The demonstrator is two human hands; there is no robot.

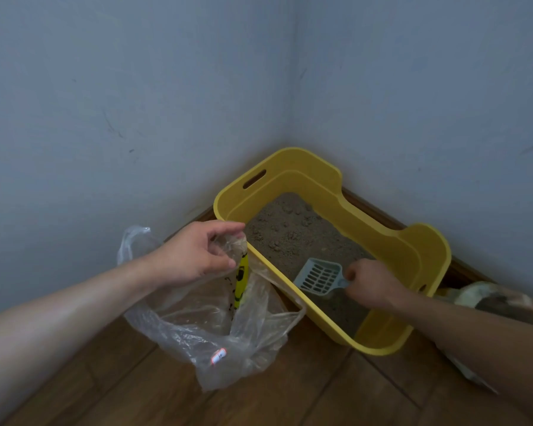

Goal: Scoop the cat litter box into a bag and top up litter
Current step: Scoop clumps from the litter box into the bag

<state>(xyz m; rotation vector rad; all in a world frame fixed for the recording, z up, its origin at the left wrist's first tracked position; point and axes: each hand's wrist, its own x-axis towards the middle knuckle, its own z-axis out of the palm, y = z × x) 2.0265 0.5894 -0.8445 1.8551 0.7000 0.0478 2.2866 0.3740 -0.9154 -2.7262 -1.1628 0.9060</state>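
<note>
A yellow litter box (425, 253) sits in the room's corner, holding brown litter (290, 232) with several clumps. My right hand (371, 282) grips the handle of a pale blue slotted scoop (319, 276), whose head lies inside the box on the litter at the near side. My left hand (197, 253) pinches the rim of a clear plastic bag (216, 330) and holds it up against the box's left wall. The bag rests on the floor, and a few dark specks show inside it.
Grey walls (136, 103) meet behind the box. Wooden floor (290, 395) spreads in front. A white and brown package or bag (480, 298) lies on the floor to the right, partly hidden by my right forearm.
</note>
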